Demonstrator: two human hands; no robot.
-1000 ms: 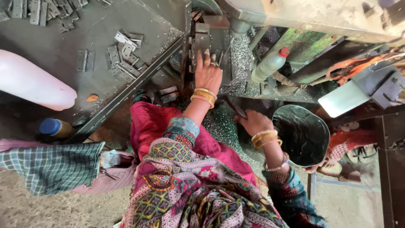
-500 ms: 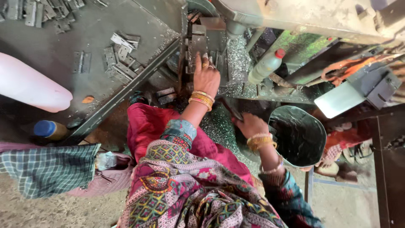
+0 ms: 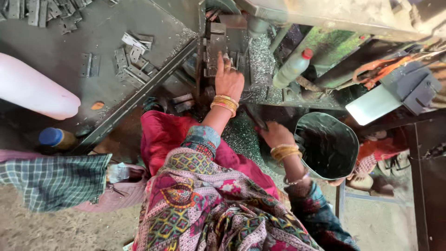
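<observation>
Metal block [image 3: 216, 49] on the machine, grey steel, long axis running near to far in the scene, far end pointing toward the machine body at the top edge. Sits centre-top of the head view, just right of the bench [image 3: 97, 42] edge.

Head view only. Left hand [image 3: 229, 80] reaches far, resting on the near right side of the metal block; fingers [image 3: 226, 60] are bent against it, whether they pinch a piece there cannot be told. Yellow bangles [image 3: 224, 103] on that wrist.

Right hand [image 3: 275, 135] lower and nearer, palm down over the shavings [image 3: 241, 137], just left of the dark round pan [image 3: 327, 146]. Fingers curled in, tips hidden under the hand, grip cannot be told. A dark thin bar [image 3: 256, 117] runs up-left from under that hand; touching or held, unclear.

Bench left of the machine, dark grey, carrying loose flat hinge plates [image 3: 132, 58] in a scattered heap, long axes pointing many ways. One open hinge [image 3: 89, 65] lies apart, left of the heap. More plates [image 3: 39, 10] at far left edge.

White plastic container [image 3: 35, 90] lying on the left side of the bench, long axis left to right. Blue-capped bottle [image 3: 55, 138] near it, below the bench edge. Plastic bottle with red cap [image 3: 292, 67] tilted, right of the machine, cap pointing far-right. Checked cloth [image 3: 51, 181] at near left.
</observation>
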